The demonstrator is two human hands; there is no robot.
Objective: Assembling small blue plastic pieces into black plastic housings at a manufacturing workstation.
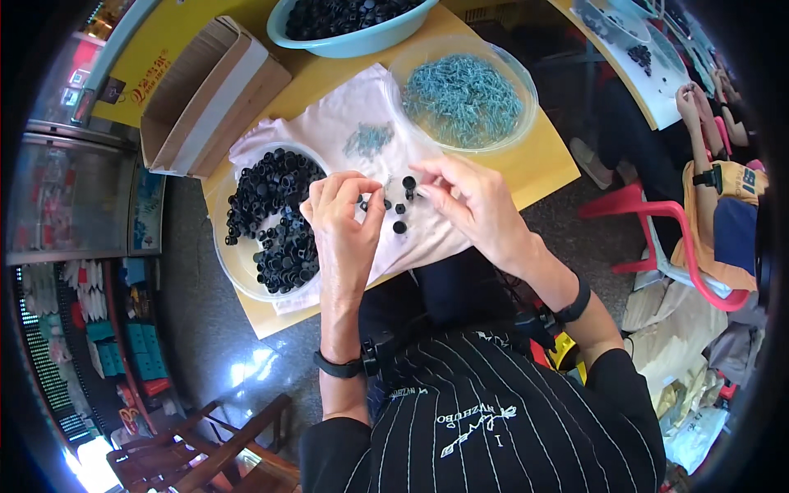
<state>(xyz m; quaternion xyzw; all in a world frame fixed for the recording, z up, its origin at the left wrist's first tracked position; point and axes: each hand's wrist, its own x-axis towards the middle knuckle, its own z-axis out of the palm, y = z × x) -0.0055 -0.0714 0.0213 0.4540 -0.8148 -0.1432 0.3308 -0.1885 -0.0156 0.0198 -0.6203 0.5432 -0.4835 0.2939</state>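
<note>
- The black cap (408,183) is at the thumb and forefinger tips of the right hand (477,201), above the pale pink cloth (320,135). These fingers are a little apart; I cannot tell if they grip the cap or only touch it.
- The left hand (341,218) has its thumb and forefinger almost meeting in a narrow pinch. If a small piece is between them, I cannot tell.
- By my judgement, the cap is light and stiff, like hard plastic, and not easily broken. Being round and smooth, it may roll or slip, so it is better to take it by its side, with thumb and forefinger tips.
- Some loose black pieces (399,227) lie on the cloth between the two hands.
- Farther up on the cloth is a small heap of blue-green pins (370,140). They look thin and light, and could tangle; one should pick them singly by the shaft.
- To the left, a round tray (220,238) holds many black parts; to the upper right, a clear tub (532,103) holds many more pins.
- At the far side of the yellow table (546,168) are a pale blue basin (362,48) with black parts and an open cardboard box (205,111).
</note>
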